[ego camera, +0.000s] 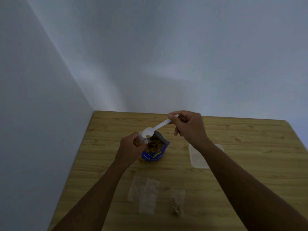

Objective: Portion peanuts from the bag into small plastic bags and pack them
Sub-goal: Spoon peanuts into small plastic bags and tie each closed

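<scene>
At table centre, peanut bag (155, 155): blue pouch standing upright with its top open; brown peanuts (154, 145) show in its mouth.
Left hand (131, 147): fingers curled round a small plastic bag (139, 141), held just beside the pouch's mouth on its left; some peanuts already show through the film.
Right hand (188, 125): thumb and fingers pinch the handle end of a white plastic spoon (156, 127), raised above the pouch.
Spoon bowl: points towards the held bag, hanging just above its opening, with one or two peanuts in it.
Hands: apart, each clamped on its own object, linked only by the spoon reaching across.
Near table edge, right: one filled bag (177, 204) lying flat, peanuts gathered at its near end; whether it is sealed cannot be told.
Near table edge, left: two or so empty bags (145, 194), flat and overlapping.
Right of pouch: clear plastic container (196, 157), partly hidden behind the right forearm, nothing visible in it.
Surface: wooden table (250, 147) set into a corner of pale walls.
Progress (judged): one portion done, a second under way; the empty bags remain to fill, and packing, probably into the clear container, has not begun.
</scene>
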{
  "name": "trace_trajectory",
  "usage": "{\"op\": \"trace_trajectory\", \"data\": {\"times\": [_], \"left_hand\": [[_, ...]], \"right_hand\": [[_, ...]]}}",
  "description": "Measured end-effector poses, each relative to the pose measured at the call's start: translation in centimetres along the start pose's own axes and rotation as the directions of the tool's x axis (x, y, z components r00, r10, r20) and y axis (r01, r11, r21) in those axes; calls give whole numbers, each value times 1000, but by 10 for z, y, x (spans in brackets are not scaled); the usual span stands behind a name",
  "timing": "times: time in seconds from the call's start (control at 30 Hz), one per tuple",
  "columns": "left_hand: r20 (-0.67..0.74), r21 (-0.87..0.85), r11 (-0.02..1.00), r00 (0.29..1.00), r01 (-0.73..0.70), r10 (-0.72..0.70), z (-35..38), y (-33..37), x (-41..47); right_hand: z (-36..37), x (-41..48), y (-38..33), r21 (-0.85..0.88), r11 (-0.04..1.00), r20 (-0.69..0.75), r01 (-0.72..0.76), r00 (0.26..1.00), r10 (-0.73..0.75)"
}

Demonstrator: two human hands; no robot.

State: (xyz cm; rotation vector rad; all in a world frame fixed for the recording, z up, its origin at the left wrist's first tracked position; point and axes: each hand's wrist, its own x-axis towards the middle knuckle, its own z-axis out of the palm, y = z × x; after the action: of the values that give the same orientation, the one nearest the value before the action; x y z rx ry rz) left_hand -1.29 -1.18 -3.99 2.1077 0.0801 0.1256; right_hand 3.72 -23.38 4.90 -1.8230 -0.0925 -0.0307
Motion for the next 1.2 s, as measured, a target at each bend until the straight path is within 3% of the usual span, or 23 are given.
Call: {"op": "trace_trajectory", "data": {"times": [0.33, 0.5, 0.67, 1.07, 1.2], "left_hand": [[16, -18, 999, 999, 29, -29, -4, -7, -5], [44, 35, 999, 998, 42, -43, -1, -5, -2], [19, 35, 997, 997, 69, -69, 1, 0, 0], [44, -7, 997, 996, 72, -72, -1, -6, -4], [24, 7, 995, 995, 99, -99, -6, -10, -6]], "right_hand": [[10, -7, 23, 135, 975, -18, -178, 983, 182], [18, -12, 15, -57, 998, 149, 39, 988, -30], [17, -7, 6, -100, 982, 173, 158, 975, -139], [10, -4, 14, -25, 990, 91, 139, 986, -137], [0, 1, 21, -37, 997, -57, 66, 996, -68]]}}
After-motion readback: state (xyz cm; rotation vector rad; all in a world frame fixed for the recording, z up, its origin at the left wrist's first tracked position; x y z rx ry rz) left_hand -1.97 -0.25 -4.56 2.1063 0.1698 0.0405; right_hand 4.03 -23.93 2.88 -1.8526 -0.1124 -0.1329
